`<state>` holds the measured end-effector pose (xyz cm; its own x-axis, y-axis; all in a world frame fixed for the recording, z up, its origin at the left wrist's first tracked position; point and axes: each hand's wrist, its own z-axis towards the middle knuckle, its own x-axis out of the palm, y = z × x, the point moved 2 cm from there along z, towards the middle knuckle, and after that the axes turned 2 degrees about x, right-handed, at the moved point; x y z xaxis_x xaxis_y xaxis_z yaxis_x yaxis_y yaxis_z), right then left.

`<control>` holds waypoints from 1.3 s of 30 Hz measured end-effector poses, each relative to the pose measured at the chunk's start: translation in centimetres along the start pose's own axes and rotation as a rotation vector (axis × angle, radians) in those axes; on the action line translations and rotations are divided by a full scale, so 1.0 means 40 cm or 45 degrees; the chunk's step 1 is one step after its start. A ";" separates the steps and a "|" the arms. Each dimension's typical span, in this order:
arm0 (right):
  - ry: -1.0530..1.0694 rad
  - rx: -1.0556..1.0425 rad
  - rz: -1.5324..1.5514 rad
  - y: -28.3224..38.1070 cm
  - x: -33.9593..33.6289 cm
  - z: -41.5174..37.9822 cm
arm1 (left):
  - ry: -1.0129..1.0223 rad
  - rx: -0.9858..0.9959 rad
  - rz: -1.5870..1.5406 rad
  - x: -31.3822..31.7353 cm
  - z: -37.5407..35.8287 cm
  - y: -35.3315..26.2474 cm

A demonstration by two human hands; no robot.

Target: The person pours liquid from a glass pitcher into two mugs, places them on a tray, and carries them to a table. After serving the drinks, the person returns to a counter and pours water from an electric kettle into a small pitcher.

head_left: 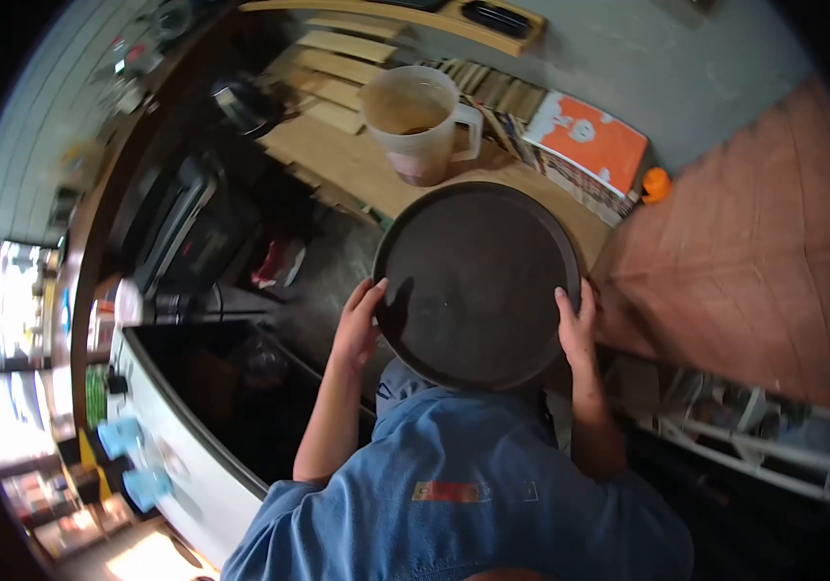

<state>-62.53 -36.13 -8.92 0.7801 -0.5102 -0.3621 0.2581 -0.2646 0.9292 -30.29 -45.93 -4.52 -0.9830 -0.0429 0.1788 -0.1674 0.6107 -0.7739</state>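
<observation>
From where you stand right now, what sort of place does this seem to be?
Perhaps the working area of a café or small restaurant: the left hand and right hand hold a round, dark serving tray, and a large, translucent plastic pitcher stands on a tan wooden surface.

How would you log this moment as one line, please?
round dark serving tray: held by rim | left hand: on left edge | right hand: on right edge | plastic pitcher: upright on wooden tabletop
</observation>
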 end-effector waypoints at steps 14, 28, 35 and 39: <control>-0.271 0.400 0.053 -0.127 0.030 -0.014 | 0.605 -0.155 0.543 0.191 0.400 -0.062; -0.346 0.299 -0.252 -0.249 0.022 0.082 | 0.675 -0.051 0.581 0.340 0.579 0.008; -0.005 0.595 -0.740 -0.055 0.027 0.084 | 0.425 0.189 0.692 0.303 0.540 0.004; 0.266 0.103 -0.704 0.085 0.100 0.128 | 0.304 0.246 0.601 0.236 0.420 -0.019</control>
<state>-61.47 -43.27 -7.59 0.6399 -0.1095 -0.7606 0.6203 -0.5107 0.5953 -40.73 -60.08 -12.44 -0.9137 0.3940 -0.0990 0.2538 0.3634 -0.8964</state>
